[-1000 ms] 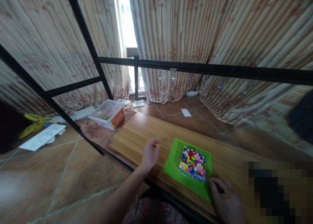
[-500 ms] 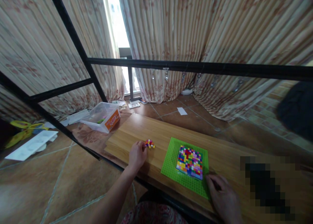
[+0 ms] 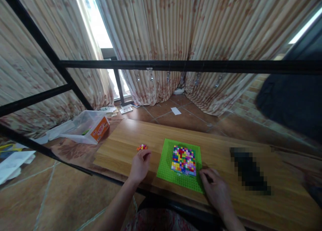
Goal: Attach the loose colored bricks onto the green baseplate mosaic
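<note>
My left hand (image 3: 140, 165) is over the wood to the left of the green baseplate (image 3: 164, 162), with thumb and fingers pinched together. Whatever it may hold is too small to make out. Just beyond those fingers lies a small pile of coloured bricks (image 3: 142, 146). A block of tiny bricks in many colours (image 3: 183, 159) sits on the baseplate, with green studs showing around it. My right hand (image 3: 216, 188) rests with curled fingers at the plate's right edge, fingertips at or touching it; anything inside them is hidden.
The wooden tabletop (image 3: 120, 137) carries a blurred-out dark object (image 3: 251, 172) on the right. A clear plastic box (image 3: 87, 123) with an orange label stands left, beyond the table. A black metal rail (image 3: 161, 65) crosses in front of curtains. Papers (image 3: 175, 110) lie on the tiled floor.
The view has swung right. My left hand has drawn back from the brick pile toward the baseplate, its fingers pinched. My right hand stays at the plate's right edge.
</note>
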Demonstrator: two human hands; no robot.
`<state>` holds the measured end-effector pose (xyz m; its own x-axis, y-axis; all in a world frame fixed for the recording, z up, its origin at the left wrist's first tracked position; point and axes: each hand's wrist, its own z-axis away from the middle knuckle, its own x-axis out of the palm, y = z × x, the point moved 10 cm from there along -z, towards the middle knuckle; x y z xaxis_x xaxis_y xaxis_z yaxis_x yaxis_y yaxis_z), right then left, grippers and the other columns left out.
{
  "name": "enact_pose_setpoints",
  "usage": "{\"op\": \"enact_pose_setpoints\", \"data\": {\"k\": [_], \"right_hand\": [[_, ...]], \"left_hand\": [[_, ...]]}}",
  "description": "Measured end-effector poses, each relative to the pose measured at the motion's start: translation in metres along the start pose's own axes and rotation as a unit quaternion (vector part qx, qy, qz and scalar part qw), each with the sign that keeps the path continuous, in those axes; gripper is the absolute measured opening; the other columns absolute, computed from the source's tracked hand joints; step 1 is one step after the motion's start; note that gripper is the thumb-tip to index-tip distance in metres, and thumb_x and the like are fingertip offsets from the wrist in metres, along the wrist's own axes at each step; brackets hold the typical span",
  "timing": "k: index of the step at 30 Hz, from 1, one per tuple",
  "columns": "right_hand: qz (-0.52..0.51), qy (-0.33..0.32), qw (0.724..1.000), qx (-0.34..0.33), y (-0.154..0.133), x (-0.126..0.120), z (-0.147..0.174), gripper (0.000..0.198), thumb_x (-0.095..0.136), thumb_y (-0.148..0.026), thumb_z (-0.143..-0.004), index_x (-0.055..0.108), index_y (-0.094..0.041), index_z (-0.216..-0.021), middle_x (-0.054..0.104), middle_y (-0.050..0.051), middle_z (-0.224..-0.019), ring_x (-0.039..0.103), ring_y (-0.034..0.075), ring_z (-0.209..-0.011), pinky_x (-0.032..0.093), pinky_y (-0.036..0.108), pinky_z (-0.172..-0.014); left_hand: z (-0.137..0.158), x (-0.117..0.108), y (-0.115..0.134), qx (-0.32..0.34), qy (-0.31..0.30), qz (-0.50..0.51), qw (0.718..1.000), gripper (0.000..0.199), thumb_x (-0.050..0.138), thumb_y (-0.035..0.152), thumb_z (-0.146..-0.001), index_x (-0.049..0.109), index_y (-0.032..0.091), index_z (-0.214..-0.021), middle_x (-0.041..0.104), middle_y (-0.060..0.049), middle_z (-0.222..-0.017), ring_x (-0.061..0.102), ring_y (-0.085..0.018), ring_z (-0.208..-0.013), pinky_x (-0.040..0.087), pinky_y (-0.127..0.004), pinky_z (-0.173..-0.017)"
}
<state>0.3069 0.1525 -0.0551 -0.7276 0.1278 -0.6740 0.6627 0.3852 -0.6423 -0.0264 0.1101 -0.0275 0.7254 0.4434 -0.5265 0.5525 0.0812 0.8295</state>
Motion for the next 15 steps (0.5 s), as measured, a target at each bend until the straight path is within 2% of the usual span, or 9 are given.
{"op": "enact_pose_setpoints", "data": {"k": [5, 10, 15], "right_hand": [[0.001, 0.002, 1.000, 0.003, 0.000, 0.000, 0.000, 0.036, 0.047, -0.049, -0.093, 0.069, -0.022, -0.083, 0.069, 0.007, -0.086, 0.065, 0.021, -0.079, 0.051, 0.034, -0.075], [-0.001, 0.002, 1.000, -0.004, 0.000, 0.000, 0.000, 0.033, 0.048, -0.046, -0.092, 0.069, -0.022, -0.083, 0.069, 0.006, -0.086, 0.065, 0.021, -0.079, 0.051, 0.033, -0.073], [0.000, -0.004, 1.000, -0.004, -0.002, 0.000, 0.000, 0.031, 0.049, -0.044, -0.093, 0.068, -0.022, -0.084, 0.068, 0.006, -0.085, 0.065, 0.021, -0.079, 0.050, 0.034, -0.076]], "left_hand": [[-0.001, 0.045, 0.032, -0.007, -0.056, 0.116, 0.992, 0.018, 0.054, 0.021, -0.085, 0.071, 0.018, -0.086, 0.071, -0.003, -0.081, 0.064, -0.017, -0.076, 0.050, -0.027, -0.072], [-0.009, 0.068, 0.060, 0.041, -0.068, 0.074, 0.994, 0.018, 0.056, 0.017, -0.086, 0.073, 0.021, -0.089, 0.072, -0.002, -0.085, 0.064, -0.015, -0.077, 0.049, -0.026, -0.074], [-0.015, 0.080, 0.068, 0.061, -0.072, 0.066, 0.993, 0.019, 0.059, 0.011, -0.084, 0.074, 0.022, -0.084, 0.071, -0.002, -0.086, 0.064, -0.015, -0.080, 0.050, -0.026, -0.077]]}}
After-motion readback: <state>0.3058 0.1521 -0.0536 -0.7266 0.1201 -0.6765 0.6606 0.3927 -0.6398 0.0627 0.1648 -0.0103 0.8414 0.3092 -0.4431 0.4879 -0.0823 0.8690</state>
